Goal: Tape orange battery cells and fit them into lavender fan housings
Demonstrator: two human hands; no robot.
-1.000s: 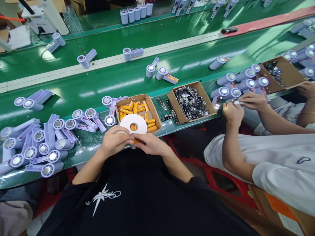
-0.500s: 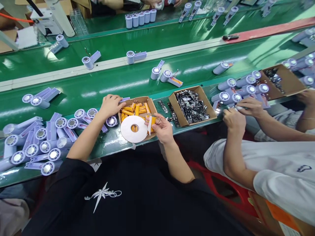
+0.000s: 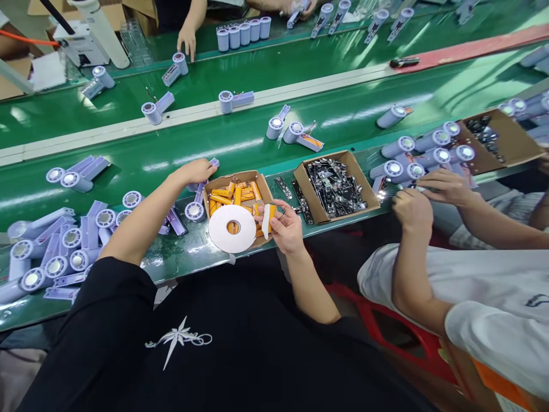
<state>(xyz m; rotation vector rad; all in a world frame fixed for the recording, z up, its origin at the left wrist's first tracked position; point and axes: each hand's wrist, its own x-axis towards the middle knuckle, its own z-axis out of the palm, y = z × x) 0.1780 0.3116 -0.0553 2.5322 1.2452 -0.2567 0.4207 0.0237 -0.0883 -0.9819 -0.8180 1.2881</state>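
In my right hand (image 3: 289, 229) is an orange wrapped battery (image 3: 271, 213) with thin wires, pinched by the fingertips. A strip of white tape (image 3: 266, 222) stands along its side. My left hand (image 3: 196, 170) has its fingers closed on a lavender fan housing (image 3: 214, 163); the end of its handle shows past the fingertips, the rest is partly covered by the hand. Between the hands stands a cardboard box (image 3: 262, 182) of orange batteries (image 3: 221, 199). A white tape roll (image 3: 221, 229) lies over the box's near edge. Another housing (image 3: 195, 211) stands beside the box.
Many lavender housings (image 3: 55, 266) are heaped on the left. On the right are a box of circuit boards (image 3: 334, 186) and a co-worker's hands (image 3: 422, 200). The green belt (image 3: 180, 140) carries several housings. Across it, another person's hand (image 3: 187, 40) is at a housing (image 3: 180, 63).
My left hand has moved slightly away from me, off the box edge, with a lavender housing. My right hand still holds the battery. Across the belt, a person's hand and a housing have appeared.
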